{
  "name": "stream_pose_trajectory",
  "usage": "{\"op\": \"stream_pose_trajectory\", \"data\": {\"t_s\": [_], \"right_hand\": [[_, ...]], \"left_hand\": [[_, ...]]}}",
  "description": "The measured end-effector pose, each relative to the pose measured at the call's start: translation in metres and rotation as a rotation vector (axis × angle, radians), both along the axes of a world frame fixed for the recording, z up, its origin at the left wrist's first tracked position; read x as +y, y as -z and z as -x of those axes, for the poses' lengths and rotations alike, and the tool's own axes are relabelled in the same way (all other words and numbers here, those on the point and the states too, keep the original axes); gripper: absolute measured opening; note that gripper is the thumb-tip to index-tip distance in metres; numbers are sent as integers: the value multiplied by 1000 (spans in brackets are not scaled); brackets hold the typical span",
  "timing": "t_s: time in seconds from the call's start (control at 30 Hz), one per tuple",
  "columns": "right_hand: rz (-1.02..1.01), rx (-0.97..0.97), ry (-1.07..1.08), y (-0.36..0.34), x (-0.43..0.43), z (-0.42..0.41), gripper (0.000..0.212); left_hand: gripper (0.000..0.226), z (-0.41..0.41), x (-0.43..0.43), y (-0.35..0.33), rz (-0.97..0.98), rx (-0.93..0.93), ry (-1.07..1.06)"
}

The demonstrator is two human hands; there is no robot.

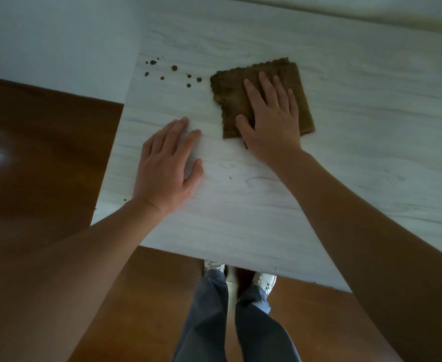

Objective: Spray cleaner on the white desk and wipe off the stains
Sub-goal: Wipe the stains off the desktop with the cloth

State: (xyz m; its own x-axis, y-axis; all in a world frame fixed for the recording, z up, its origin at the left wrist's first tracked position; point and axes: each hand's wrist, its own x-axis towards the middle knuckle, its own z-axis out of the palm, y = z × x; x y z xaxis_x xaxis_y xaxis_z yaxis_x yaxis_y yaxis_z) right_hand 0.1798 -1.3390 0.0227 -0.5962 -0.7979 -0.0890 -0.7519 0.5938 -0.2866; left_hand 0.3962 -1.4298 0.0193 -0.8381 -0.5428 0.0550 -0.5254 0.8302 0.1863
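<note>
Brown stains (174, 68), scattered at the far left of the white bench (358, 152), just left of a folded brown cloth (230, 100) pressed under the flat, straight-fingered right hand (274, 124); left hand (165, 171) open, palm down on bare bench, nearer; wooden floor (45, 152) beyond.

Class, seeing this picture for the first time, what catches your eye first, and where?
A brown cloth lies on the white desk, pressed flat under the right hand. Left of it, brown stains dot the desk toward its far left edge. The left hand rests flat on bare desk nearer the person.
</note>
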Motion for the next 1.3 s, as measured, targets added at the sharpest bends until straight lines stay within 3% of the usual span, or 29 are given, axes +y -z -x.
{"op": "stream_pose_trajectory", "data": {"t_s": [0.47,0.7,0.8,0.9,1.0,1.3], "right_hand": [[-18,18,111,0,-24,-13,67],[-28,15,192,-2,-7,-66,66],[-39,4,226,-4,3,-92,65],[-48,0,256,-3,7,-110,64],[-55,-23,314,-5,0,-115,65],[-85,7,330,-3,-33,-83,66]], "left_hand": [[55,-2,-4,3,-1,34,37],[56,-3,-6,-2,-99,66,44],[54,-11,-23,-7,-153,105,165],[52,-26,-70,-10,-85,112,300],[52,-33,-110,-9,-51,90,279],[51,-32,-113,6,-38,127,260]]}}
